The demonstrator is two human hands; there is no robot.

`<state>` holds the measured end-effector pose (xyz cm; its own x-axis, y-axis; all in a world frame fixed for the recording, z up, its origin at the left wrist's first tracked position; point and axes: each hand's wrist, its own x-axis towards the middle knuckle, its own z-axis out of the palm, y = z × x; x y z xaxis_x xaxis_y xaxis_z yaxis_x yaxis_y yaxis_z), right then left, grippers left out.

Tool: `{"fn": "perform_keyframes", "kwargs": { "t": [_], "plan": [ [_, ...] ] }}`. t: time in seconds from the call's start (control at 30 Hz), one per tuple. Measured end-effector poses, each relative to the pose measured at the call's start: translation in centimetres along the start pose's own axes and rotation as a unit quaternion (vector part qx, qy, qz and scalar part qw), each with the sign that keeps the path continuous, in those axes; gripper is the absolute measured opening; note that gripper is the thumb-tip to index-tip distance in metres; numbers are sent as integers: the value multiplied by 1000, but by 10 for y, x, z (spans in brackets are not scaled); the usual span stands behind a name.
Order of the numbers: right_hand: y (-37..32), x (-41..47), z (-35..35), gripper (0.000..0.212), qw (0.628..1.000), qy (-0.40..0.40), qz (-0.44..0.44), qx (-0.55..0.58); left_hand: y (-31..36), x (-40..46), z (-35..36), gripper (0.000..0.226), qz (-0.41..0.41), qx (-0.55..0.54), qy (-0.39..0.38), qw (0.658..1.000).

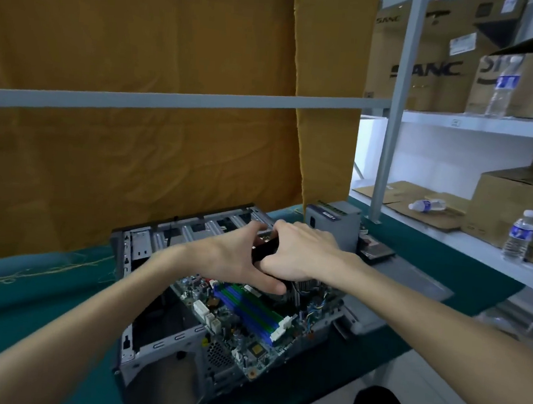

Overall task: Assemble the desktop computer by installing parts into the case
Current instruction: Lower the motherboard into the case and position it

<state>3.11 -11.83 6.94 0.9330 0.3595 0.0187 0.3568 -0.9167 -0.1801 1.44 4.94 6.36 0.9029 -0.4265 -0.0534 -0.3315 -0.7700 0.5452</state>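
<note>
Both hands are on the black CPU cooler with metal fins [296, 289] right in the middle of the frame. The left hand [241, 259] comes in from the lower left and has its fingers wrapped over the cooler's dark top edge, thumb stretched out low along its near side. The right hand [302, 253] comes in from the lower right and sits on top with fingers curled down over the far side, so both are grasping it. The cooler sits over the green motherboard [248, 326], though whether it's fully seated or a hair above the board is hard to tell since the hands cover most of it.

The board lies flat inside the open grey metal computer case [162, 347], which rests on its side on the teal tablecloth [24, 303] and fills the lower middle of the frame. Just below the hands are the blue and green RAM slots [249, 311], with white connectors beside them.

Behind the right hand, above centre, stands a grey boxy power supply [335, 216], and just right of it lies a dark hard drive [378, 252]. A mustard-yellow fabric curtain [139, 94] covers the upper left. On the right are white metal shelves [478, 123] with brown cardboard boxes [432, 65] and 4 clear plastic water bottles [520, 235], 1 of them lying down.
</note>
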Motion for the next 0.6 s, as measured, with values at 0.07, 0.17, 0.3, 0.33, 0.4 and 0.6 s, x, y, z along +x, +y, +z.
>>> {"fn": "perform_keyframes", "kwargs": {
  "t": [0.07, 0.17, 0.3, 0.33, 0.4, 0.6],
  "plan": [
    [4, -2, -1, 64, 1000, -8, -7, 18, 1, 2, 12, 83, 40, -31, 10, 999],
    [20, -3, -10, 56, 990, -73, -36, 119, 7, 8, 24, 52, 74, -55, 36, 995],
    [58, 3, -14, 37, 953, -28, -1, 300, 23, 15, 17, 73, 4, -22, -9, 1000],
    [68, 7, -10, 31, 950, 23, 20, 311, 27, 18, 14, 71, -23, -29, -21, 999],
    [88, 16, 3, 28, 956, 95, 61, 271, 37, 29, 8, 76, -65, 32, -39, 997],
    [108, 38, 14, 47, 916, -74, 151, 365, 45, 46, -7, 53, -127, 76, -74, 986]
  ]
}}
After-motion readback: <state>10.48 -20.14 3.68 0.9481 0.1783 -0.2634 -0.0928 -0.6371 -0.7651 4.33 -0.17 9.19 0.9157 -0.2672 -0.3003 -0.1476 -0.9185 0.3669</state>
